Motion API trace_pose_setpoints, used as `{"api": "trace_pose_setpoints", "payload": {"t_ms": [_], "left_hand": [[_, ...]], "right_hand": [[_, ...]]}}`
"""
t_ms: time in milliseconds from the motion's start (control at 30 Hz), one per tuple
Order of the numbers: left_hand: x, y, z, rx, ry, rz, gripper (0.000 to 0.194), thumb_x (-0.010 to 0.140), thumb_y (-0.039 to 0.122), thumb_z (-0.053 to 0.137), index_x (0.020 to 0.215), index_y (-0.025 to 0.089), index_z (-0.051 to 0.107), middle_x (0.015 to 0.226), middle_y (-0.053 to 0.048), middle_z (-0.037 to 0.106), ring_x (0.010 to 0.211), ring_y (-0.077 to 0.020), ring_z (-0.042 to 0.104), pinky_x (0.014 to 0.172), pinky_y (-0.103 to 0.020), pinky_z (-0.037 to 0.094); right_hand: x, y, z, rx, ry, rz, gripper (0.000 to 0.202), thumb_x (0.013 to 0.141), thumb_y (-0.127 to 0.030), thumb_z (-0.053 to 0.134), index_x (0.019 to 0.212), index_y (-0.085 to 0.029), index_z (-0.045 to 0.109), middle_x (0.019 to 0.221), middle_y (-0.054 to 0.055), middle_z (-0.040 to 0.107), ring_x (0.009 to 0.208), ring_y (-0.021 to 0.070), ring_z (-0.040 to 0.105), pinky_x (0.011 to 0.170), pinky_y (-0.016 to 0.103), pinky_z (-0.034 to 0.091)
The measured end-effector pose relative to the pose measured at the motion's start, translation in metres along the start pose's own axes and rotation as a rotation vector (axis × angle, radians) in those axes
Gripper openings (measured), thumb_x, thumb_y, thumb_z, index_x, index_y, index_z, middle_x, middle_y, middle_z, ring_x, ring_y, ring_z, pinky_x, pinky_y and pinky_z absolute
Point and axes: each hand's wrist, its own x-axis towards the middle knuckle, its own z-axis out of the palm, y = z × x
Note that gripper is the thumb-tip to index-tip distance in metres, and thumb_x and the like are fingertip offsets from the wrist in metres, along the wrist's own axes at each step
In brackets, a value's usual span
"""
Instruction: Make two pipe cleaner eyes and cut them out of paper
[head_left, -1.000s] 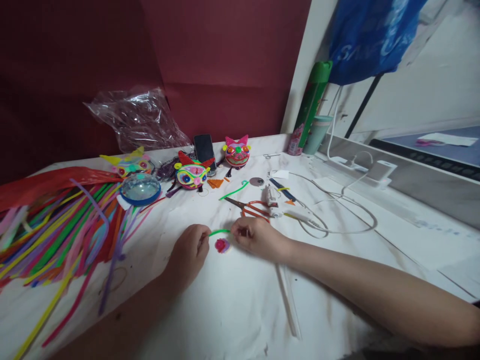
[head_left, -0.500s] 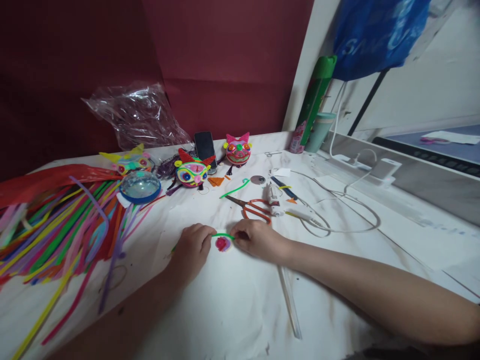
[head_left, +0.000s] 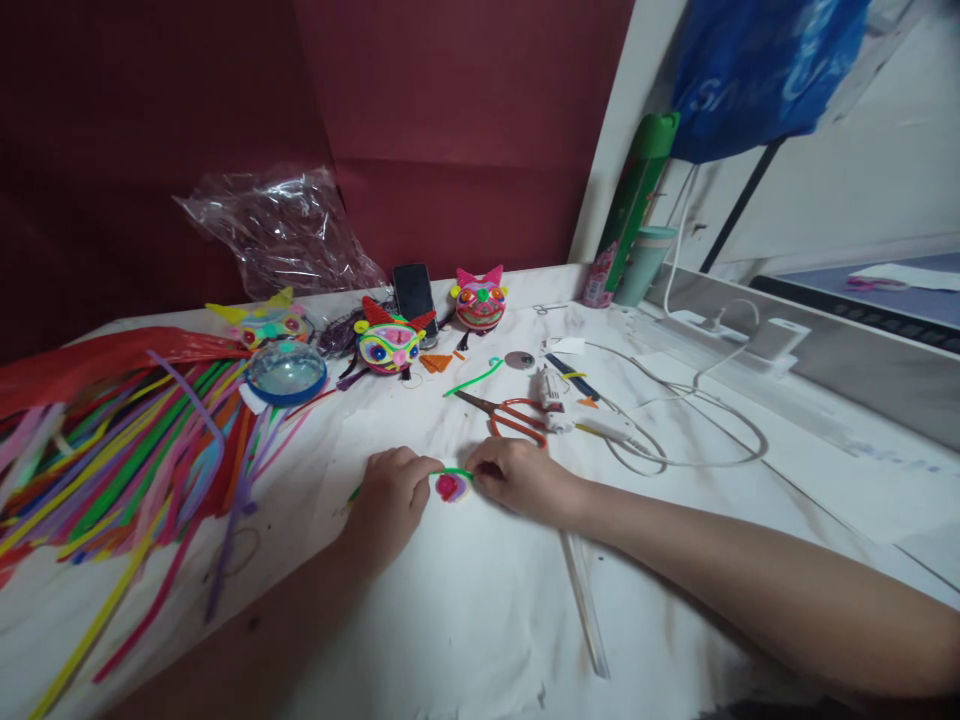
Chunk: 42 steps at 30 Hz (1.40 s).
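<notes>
From my head view, I see the left hand [head_left: 390,500] and the right hand [head_left: 521,482] pinching a thin, slightly bowed green strip [head_left: 454,471] that spans the gap between them. Between the hands lies a small, round red-and-purple piece [head_left: 451,487]; just beyond the right hand rest orange-handled metal scissors [head_left: 491,407] (blades pointing left).
</notes>
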Motion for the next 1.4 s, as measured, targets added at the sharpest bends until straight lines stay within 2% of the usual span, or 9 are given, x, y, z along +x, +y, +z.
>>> {"api": "trace_pose_setpoints", "payload": {"t_ms": [267,467,833,1233,1400], "left_hand": [[0.000,0.001,0.000,0.044,0.002,0.026,0.034,0.080,0.004,0.042,0.091,0.021,0.070,0.074,-0.003,0.060,0.078,-0.0204,0.057,0.076,-0.036,0.044],[-0.001,0.001,0.000,0.048,-0.005,0.021,0.034,0.080,0.004,0.043,0.092,0.021,0.070,0.075,-0.003,0.060,0.078,-0.0206,0.056,0.076,-0.037,0.043],[-0.001,-0.001,0.001,0.025,-0.019,0.039,0.035,0.080,0.003,0.042,0.093,0.020,0.070,0.077,-0.005,0.061,0.079,-0.0214,0.057,0.078,-0.038,0.043],[0.000,0.000,0.000,0.012,-0.016,0.052,0.035,0.081,0.004,0.042,0.092,0.022,0.070,0.078,-0.004,0.061,0.080,-0.0200,0.058,0.079,-0.037,0.043],[0.000,-0.001,0.001,0.028,-0.031,0.056,0.034,0.082,0.004,0.042,0.093,0.022,0.069,0.079,-0.004,0.061,0.081,-0.0200,0.059,0.079,-0.037,0.043]], "right_hand": [[0.000,0.000,-0.014,-0.054,-0.068,0.038,0.024,0.076,-0.004,0.053,0.085,-0.016,0.072,0.085,0.006,0.073,0.075,0.0174,0.066,0.070,0.024,0.047],[0.000,0.005,-0.020,-0.093,-0.187,-0.070,0.025,0.073,-0.001,0.053,0.081,-0.015,0.072,0.086,0.007,0.072,0.079,0.0179,0.065,0.072,0.023,0.047],[-0.002,0.008,-0.013,-0.058,-0.151,-0.144,0.025,0.077,-0.001,0.055,0.084,-0.016,0.073,0.088,0.005,0.070,0.079,0.0139,0.064,0.071,0.020,0.047],[-0.004,0.009,-0.013,-0.045,-0.148,-0.178,0.025,0.078,-0.001,0.056,0.085,-0.017,0.074,0.088,0.005,0.069,0.077,0.0136,0.064,0.069,0.020,0.047],[-0.007,0.009,-0.011,-0.176,-0.128,-0.273,0.021,0.081,-0.003,0.057,0.083,-0.017,0.072,0.083,0.005,0.067,0.077,0.0137,0.062,0.065,0.020,0.043]]}}
